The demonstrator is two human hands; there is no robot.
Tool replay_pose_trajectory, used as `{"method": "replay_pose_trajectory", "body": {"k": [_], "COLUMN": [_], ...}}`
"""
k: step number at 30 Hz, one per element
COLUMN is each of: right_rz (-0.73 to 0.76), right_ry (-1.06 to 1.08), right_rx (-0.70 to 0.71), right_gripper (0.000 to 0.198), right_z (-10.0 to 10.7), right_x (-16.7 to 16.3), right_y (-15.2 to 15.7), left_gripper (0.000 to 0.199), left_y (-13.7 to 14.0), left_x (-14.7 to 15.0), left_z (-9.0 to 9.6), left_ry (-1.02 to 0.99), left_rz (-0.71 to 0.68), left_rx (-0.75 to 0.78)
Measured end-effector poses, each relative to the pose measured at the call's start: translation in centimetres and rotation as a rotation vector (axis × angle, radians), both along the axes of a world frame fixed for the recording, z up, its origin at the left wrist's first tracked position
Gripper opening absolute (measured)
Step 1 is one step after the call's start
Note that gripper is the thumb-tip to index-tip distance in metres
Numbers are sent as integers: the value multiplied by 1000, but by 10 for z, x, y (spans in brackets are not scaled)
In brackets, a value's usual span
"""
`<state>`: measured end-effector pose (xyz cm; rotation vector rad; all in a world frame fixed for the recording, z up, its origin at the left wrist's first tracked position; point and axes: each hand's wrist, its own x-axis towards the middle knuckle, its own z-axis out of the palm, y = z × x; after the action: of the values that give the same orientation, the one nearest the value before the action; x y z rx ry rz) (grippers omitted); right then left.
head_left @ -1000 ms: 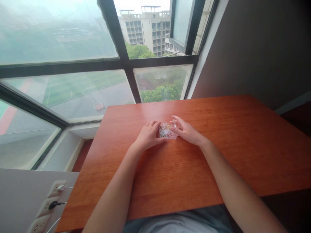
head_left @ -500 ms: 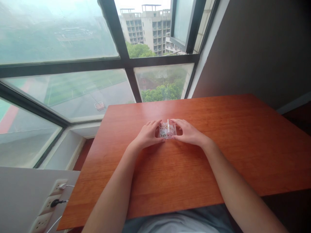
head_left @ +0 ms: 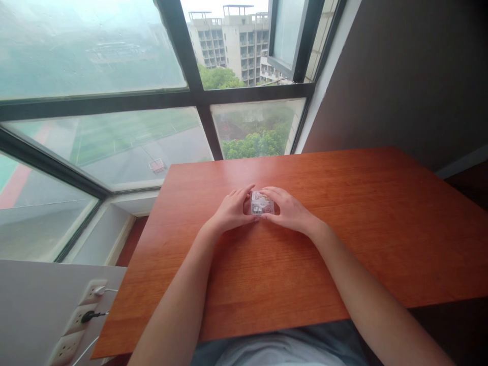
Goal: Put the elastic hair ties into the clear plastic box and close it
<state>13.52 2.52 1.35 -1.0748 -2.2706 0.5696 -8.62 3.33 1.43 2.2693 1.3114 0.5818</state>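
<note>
On the reddish-brown wooden table sits a small clear plastic box, with small ring-like pieces inside that are too small to name. Its lid lies flat over the top. My left hand grips the box's left side, thumb at the near edge and fingers at the far edge. From the right, my right hand holds it the same way, its fingertips reaching over the lid's far and near edges.
Tall windows with dark frames stand beyond the table's far edge and to the left. A grey wall rises at the right. Wall sockets with plugs and cords sit low at the left, beside the table's edge.
The box's lid, raised upright half a second ago, has come down flat and shut. My right hand has moved slightly left with it; my left hand has stayed in place.
</note>
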Motion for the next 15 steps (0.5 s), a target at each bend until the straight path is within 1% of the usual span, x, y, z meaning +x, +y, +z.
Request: {"method": "replay_pose_trajectory", "body": {"k": [6,15], "right_rz": [50,42], "right_ry": [36,16], "right_rx": [-33,-48], "right_gripper": [60,58], "right_z": [0,-2], "right_x": [2,2], "right_y": [1,1], "left_gripper": [89,87], "left_y": [0,0], "left_x": [0,0], "left_z": [0,0], "left_ry": [4,14], "left_rz": [-4,-11], "left_rx": [3,8]}}
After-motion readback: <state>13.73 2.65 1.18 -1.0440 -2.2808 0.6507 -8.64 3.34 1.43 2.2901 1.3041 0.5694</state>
